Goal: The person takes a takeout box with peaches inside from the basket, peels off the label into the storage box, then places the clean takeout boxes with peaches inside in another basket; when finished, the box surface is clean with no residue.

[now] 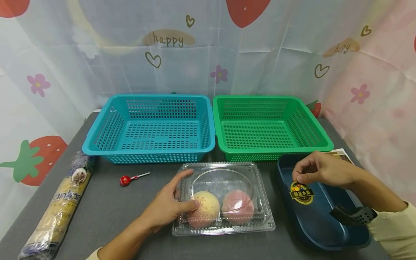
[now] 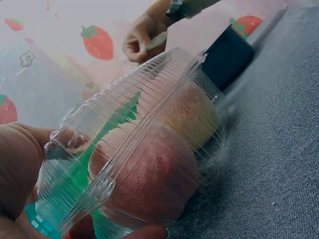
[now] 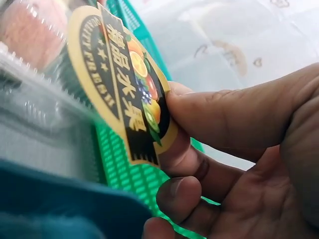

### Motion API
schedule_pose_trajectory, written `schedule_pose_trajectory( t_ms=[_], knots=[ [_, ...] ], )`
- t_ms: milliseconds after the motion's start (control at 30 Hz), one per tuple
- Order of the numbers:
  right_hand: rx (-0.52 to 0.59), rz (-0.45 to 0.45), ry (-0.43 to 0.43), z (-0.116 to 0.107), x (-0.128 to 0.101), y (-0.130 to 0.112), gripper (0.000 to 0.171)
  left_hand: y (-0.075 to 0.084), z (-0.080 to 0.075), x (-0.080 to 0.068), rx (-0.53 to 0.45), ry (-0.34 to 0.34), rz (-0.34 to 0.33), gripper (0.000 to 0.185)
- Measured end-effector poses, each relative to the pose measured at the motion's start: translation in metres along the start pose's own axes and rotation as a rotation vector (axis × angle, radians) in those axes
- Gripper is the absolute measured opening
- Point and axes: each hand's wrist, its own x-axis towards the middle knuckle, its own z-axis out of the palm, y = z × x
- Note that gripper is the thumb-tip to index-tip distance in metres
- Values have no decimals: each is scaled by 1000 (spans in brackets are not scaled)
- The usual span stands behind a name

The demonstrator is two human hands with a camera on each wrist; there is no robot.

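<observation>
A clear plastic clamshell box (image 1: 224, 180) lies on the table with two peaches inside, one yellowish (image 1: 204, 208) and one pink (image 1: 238, 206). My left hand (image 1: 172, 204) grips its left side, thumb over the lid. In the left wrist view the lid and base edges meet along a ridged seam. Over the dark blue tray (image 1: 325, 224), my right hand (image 1: 320, 169) pinches a round black-and-gold fruit sticker (image 1: 302, 194) between thumb and index finger. The right wrist view shows the printed face of the sticker (image 3: 119, 82), with fruit pictures and "Quality Fresh"; the other fingers curl below.
Behind the box stand a blue basket (image 1: 159, 148) and a green basket (image 1: 260, 148), side by side. To the left lie a red lollipop (image 1: 125, 180) and a long wrapped bread-like package (image 1: 58, 209). Printed paper (image 1: 341, 155) shows beyond the tray. A patterned curtain (image 1: 208, 61) hangs behind.
</observation>
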Motion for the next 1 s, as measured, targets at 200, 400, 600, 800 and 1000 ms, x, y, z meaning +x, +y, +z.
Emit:
schedule_pose_trajectory(
  t_ms=[200,400,600,800,1000],
  knots=[
    [11,55,-9,-4,-6,19,13,0,-1,0,28,-8,-3,81],
    [46,77,-31,-6,-11,39,12,0,-1,0,30,-11,0,81],
    [47,114,-36,-6,-15,55,12,1,-1,0,32,-14,-10,81],
    [26,151,-40,-4,-16,68,12,1,-2,0,23,-10,-7,81],
    [-27,161,-45,-1,-17,77,12,0,-1,0,28,10,6,81]
  ],
)
